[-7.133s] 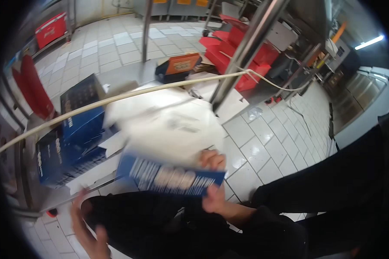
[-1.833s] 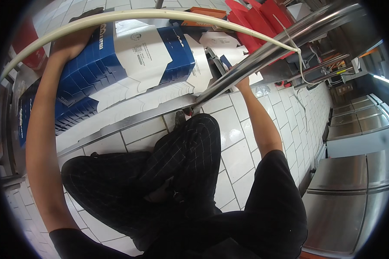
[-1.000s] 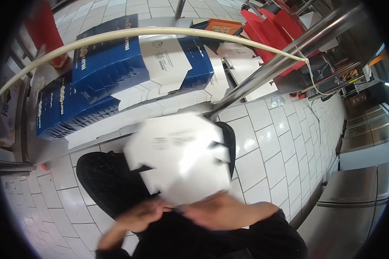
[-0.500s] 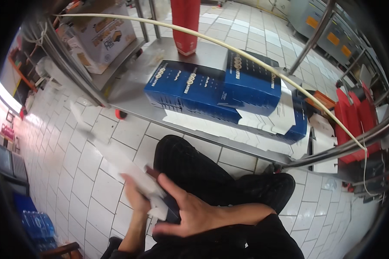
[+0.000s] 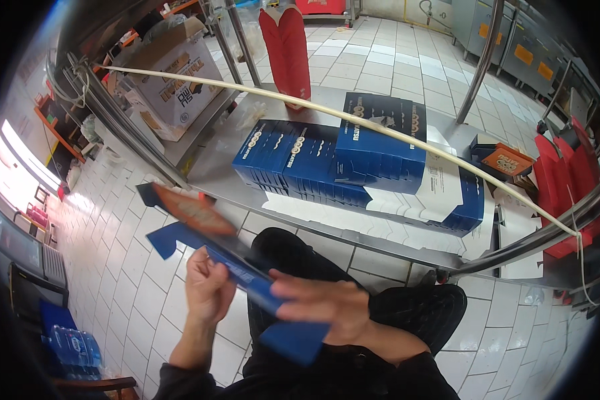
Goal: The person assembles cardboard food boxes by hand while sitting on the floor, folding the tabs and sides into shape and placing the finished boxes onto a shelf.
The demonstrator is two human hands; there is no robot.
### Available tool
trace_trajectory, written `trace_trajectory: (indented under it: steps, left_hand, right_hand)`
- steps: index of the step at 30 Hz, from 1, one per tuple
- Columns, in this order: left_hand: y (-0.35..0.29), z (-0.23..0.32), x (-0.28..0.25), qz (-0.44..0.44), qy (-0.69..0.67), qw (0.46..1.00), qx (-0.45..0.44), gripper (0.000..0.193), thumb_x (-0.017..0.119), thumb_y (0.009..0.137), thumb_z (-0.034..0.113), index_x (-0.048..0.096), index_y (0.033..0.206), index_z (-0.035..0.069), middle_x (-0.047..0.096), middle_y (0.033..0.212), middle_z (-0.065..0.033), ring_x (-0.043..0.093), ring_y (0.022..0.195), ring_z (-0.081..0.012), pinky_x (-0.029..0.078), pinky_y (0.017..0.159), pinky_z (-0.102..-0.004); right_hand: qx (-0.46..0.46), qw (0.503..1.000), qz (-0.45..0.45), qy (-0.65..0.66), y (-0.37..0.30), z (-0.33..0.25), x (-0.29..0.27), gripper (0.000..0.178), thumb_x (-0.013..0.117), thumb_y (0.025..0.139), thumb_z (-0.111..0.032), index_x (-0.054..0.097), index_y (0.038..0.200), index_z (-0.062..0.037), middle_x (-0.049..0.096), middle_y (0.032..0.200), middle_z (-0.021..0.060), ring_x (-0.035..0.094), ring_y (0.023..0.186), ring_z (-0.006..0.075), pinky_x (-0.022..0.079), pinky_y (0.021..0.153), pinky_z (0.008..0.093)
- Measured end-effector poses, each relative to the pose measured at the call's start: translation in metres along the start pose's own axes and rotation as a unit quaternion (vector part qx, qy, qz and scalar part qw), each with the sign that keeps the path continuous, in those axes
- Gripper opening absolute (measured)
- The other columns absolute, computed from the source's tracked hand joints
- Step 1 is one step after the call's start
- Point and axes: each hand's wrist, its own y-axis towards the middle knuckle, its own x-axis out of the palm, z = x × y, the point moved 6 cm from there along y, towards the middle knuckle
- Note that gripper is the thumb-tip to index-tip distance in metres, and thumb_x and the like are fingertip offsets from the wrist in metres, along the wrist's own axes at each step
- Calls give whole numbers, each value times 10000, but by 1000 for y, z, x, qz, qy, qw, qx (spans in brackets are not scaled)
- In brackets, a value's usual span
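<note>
A blue cardboard carton with an orange panel and loose flaps is held slantwise over my lap. It is partly smeared by motion. My left hand pinches its near edge, thumb against the blue side. Toward the carton's right end, my right hand lies across it with blurred fingers, seemingly gripping. A blue end flap sticks out below that hand. Ahead, on a metal shelf, stand rows of nested blue cartons, with another stack on top at the right.
A pale pole crosses above the shelf. Red cartons stand upright at the back and right. An orange-faced carton lies near the right ones. A white box sits back left; wrapped water bottles stand lower left.
The carton in my hands has turned from its white side to its blue and orange faces. My right hand has shifted right, and the view has tipped up slightly.
</note>
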Motion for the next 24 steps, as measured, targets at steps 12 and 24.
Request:
trace_trajectory:
  steps: [12, 24]
  left_hand:
    - [-15, -9, 20, 11, 55, 993, -106, 329, 758, 806, 55, 584, 1061, -58, 669, 1008, -115, 654, 943, -180, 512, 861, -298]
    - [-31, -32, 16, -5, -32, 999, -39, 549, 720, 881, 172, 470, 1342, 11, 565, 1292, -135, 555, 1200, -293, 432, 1028, -472]
  right_hand:
    - [-4, 995, -44, 84, 10, 20, -16, 500, 769, 702, -117, 644, 1167, 16, 567, 1316, 157, 499, 1271, 417, 489, 1014, 463]
    - [110, 961, 255, -21, -19, 1, 5, 316, 717, 845, -195, 611, 1074, -5, 617, 1072, 123, 587, 990, 267, 457, 897, 368]
